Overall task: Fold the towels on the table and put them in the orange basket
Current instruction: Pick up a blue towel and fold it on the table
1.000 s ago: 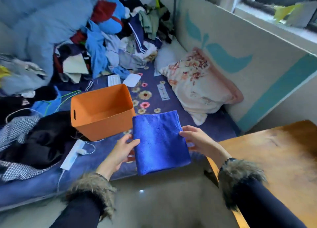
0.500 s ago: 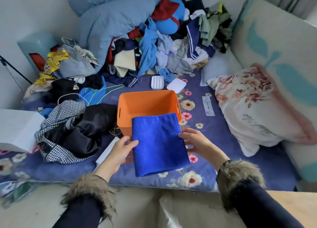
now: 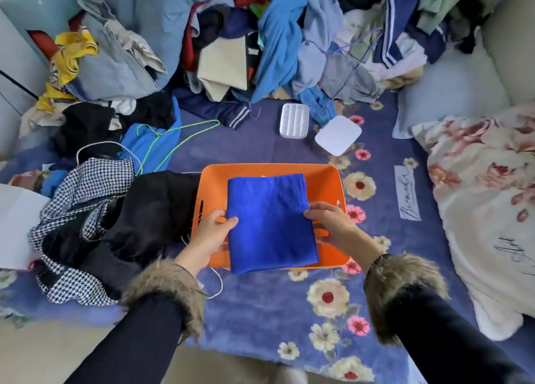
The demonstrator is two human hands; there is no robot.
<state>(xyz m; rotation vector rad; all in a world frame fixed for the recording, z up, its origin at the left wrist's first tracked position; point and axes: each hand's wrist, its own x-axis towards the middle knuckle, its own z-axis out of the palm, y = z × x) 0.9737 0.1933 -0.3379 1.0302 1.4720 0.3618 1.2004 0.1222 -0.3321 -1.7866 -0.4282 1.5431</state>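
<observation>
A folded blue towel [image 3: 270,221] hangs flat over the open orange basket [image 3: 333,181], which stands on the floral bedspread. My left hand [image 3: 211,233] grips the towel's left edge, thumb on top. On the opposite edge, my right hand [image 3: 335,227] pinches the towel the same way. The towel covers most of the basket's inside, and its near edge overhangs the basket's front rim. What lies inside the basket is hidden.
A black garment and a houndstooth cloth [image 3: 84,198] lie against the basket's left side. A large heap of clothes [image 3: 275,36] fills the back of the bed. Two white flat items [image 3: 337,134] lie behind the basket. A floral pillow [image 3: 486,198] is at right.
I have turned from the wooden table toward the bed. Both hands carried the folded towel forward, from in front of the basket to over its opening.
</observation>
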